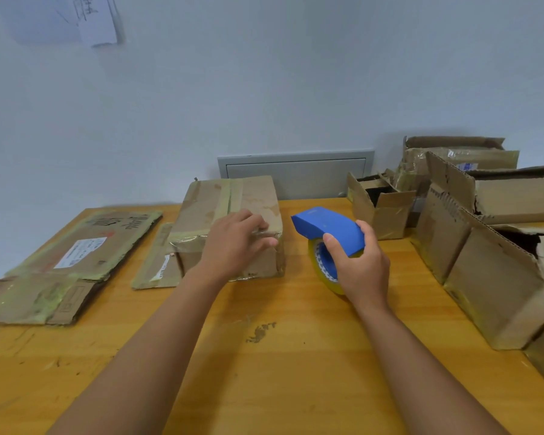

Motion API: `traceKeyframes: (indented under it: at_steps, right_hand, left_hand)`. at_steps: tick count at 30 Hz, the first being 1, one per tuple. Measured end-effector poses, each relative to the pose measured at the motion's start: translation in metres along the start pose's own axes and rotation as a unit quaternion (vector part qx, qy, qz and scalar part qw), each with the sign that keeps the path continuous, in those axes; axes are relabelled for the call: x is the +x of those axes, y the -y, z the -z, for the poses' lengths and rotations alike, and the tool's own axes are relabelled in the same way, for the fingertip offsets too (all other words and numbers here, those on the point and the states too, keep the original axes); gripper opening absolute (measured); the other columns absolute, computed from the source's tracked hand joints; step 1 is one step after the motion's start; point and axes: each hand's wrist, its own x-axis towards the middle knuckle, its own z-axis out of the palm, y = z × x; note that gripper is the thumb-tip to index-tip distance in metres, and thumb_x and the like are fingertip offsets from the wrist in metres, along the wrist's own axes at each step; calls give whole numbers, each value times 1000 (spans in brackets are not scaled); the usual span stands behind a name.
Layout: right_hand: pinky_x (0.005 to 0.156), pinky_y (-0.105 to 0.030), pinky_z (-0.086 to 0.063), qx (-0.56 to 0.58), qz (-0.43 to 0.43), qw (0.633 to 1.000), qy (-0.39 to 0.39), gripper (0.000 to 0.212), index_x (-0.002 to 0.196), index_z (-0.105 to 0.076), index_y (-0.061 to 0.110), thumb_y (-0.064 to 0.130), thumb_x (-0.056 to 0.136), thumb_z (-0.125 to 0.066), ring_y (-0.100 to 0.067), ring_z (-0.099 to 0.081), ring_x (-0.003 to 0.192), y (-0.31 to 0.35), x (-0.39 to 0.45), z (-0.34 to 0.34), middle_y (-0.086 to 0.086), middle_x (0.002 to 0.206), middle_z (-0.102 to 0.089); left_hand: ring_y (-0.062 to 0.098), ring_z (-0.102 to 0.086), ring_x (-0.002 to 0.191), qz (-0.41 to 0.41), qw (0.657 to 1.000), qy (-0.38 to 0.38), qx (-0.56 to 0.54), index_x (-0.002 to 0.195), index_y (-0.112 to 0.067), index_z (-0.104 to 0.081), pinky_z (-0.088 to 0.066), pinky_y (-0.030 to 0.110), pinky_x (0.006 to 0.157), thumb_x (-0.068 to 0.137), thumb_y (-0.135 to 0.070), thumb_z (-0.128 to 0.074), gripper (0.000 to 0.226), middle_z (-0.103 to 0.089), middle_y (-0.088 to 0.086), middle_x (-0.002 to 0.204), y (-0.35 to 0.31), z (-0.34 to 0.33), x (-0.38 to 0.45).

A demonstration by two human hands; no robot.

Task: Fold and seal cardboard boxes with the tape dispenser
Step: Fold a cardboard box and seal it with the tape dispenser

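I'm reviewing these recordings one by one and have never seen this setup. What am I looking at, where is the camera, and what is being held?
There is no machine here: a person works with two bare hands, filmed by one wide-angle camera on their head, looking forward and down. The left hand rests on the near top edge of a taped, closed cardboard box. The right hand has its grip around a blue tape dispenser with a roll of yellowish tape, just right of that box. All this is on a wooden table. Flattened cardboard lies to the left; open, torn boxes crowd the right side.
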Motion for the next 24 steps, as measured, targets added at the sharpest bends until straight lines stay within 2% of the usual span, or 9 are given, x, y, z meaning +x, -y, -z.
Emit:
traceKeyframes:
  at_steps: [2, 5, 7, 10, 13, 16, 21, 24]
  right_hand:
    - [85, -40, -55, 0, 0, 1000, -1, 74, 141, -48, 18, 60, 84, -66, -22, -58, 110, 1, 0, 0, -2, 126, -60]
    - [85, -41, -55, 1, 0, 1000, -1, 74, 141, -48, 17, 60, 84, -66, -22, -58, 109, 1, 0, 0, -1, 125, -60]
    - [83, -38, -55, -1, 2, 1000, 0, 74, 142, -47, 17, 60, 84, -65, -22, -58, 107, 1, -1, 0, -2, 124, -60]
    - [80, -34, -53, -1, 3, 1000, 1, 75, 142, -47, 16, 60, 84, -65, -21, -58, 107, 2, -1, 0, -2, 124, -60]
    - [81, -35, -54, 0, 1, 1000, 0, 75, 142, -47, 17, 60, 84, -65, -21, -58, 108, 2, -1, 0, -1, 125, -60]
    - [83, -40, -55, 1, -2, 1000, 2, 74, 142, -47, 18, 61, 84, -65, -22, -58, 109, 1, -1, 1, -1, 124, -60]
    - [83, -37, -54, 2, 0, 1000, -1, 74, 142, -47, 17, 59, 85, -66, -21, -58, 109, 1, -1, 1, -1, 126, -60]
    - [85, -41, -55, 2, -4, 1000, 1, 74, 142, -47, 18, 60, 85, -66, -23, -58, 110, 1, -1, 1, -1, 126, -60]
  left_hand:
    - [22, -59, 77, -14, 999, -35, 28, 94, -14, -69, -35, 28, 63, 83, -47, -70, 35, -64, 0, 91, -2, -6, -3]
    - [22, -57, 64, -28, 995, -65, 64, 86, -14, -65, -39, 28, 53, 88, -57, -53, 44, -61, 0, 81, -6, -12, -4]
    - [21, -57, 66, -38, 995, -63, 67, 89, -15, -65, -37, 28, 55, 89, -57, -53, 44, -62, -1, 84, -4, -12, -4]
    - [22, -59, 72, -53, 995, -48, 70, 96, -15, -66, -38, 28, 58, 85, -46, -69, 33, -63, 0, 91, 2, -10, -5]
    - [26, -58, 67, -32, 995, -51, 76, 90, -13, -65, -42, 30, 55, 82, -36, -76, 27, -62, 1, 85, -2, -15, -7]
    - [26, -60, 69, -2, 994, -58, 89, 91, -13, -65, -43, 32, 57, 83, -37, -75, 26, -63, 2, 86, -10, -19, -8]
    - [23, -63, 98, 22, 994, -38, 102, 106, -26, -68, -41, 37, 84, 96, -49, -54, 28, -66, -3, 112, -14, -9, -8]
    - [27, -64, 93, 31, 992, -36, 114, 108, -28, -69, -40, 36, 78, 98, -46, -51, 28, -67, 0, 103, -6, -5, -8]
